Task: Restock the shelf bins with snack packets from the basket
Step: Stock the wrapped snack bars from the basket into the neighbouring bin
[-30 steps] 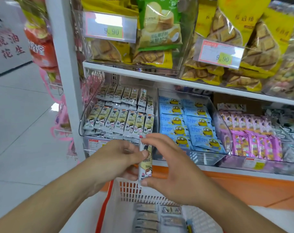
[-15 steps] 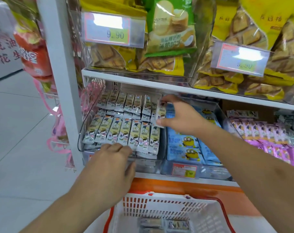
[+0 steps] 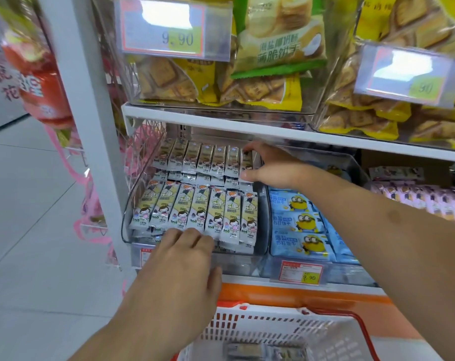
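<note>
The right hand pinched a packet at the bin's back right corner, seventh in the rear row. The left hand lay flat and relaxed on the bin's front edge. Tags read "9.90". The basket was cut off below, its contents blurred.
</note>
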Tool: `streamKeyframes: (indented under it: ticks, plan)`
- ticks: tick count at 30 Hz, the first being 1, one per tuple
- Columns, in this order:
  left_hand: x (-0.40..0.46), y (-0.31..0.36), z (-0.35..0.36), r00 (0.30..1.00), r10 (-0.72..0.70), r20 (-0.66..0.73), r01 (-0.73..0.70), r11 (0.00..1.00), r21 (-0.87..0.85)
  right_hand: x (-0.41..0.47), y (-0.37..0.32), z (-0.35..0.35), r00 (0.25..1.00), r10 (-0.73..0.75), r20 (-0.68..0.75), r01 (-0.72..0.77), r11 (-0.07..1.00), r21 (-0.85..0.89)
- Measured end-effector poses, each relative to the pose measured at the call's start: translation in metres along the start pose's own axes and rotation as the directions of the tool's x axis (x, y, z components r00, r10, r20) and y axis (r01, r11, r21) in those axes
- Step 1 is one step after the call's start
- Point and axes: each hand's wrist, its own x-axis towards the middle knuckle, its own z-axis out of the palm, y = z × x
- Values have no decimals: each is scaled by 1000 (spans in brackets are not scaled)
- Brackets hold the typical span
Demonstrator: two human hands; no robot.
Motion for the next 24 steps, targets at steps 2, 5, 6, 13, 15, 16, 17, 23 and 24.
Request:
streamKeyframes:
  ticks: [2, 5, 6, 13, 15, 16, 17, 23, 24]
  plan:
    - [0, 1, -1, 1000, 2, -14, -2, 1000, 2, -1, -1, 2, 1000, -6, -19, 6, 1000, -8]
    - [-2, 0, -1, 999, 23, -40, -23, 1000, 0, -2, 0, 4, 999, -10, -38, 10, 1000, -9]
    - [-3, 0, 0, 999, 31, -45, -31, 1000, 1, -3, 2, 4, 999, -16, -41, 15, 1000, -14]
    - [-5, 0, -1, 998, 37, -47, -38, 999, -7, -22, 10, 7, 996, -35, -80, 36, 999, 16]
    - [-5, 3, -3, 998, 40, -52, -40, 999, -12, -40, 8, 6, 990, -79, -120, 85, 996, 41]
    - [-6, 4, -4, 997, 41, -61, -43, 999, -21, -51, 8, 7, 984, -99, -149, 109, 992, 57]
    - [-8, 7, -6, 996, 50, -71, -52, 998, -32, -65, 7, 8, 976, -120, -184, 136, 988, 77]
    - [-24, 21, 2, 991, 112, 67, -103, 987, -122, -167, 13, 38, 870, -309, -385, 369, 925, 92]
    - [-28, 23, 8, 987, 110, 118, -96, 988, -119, -186, 16, 48, 872, -304, -384, 373, 920, 118]
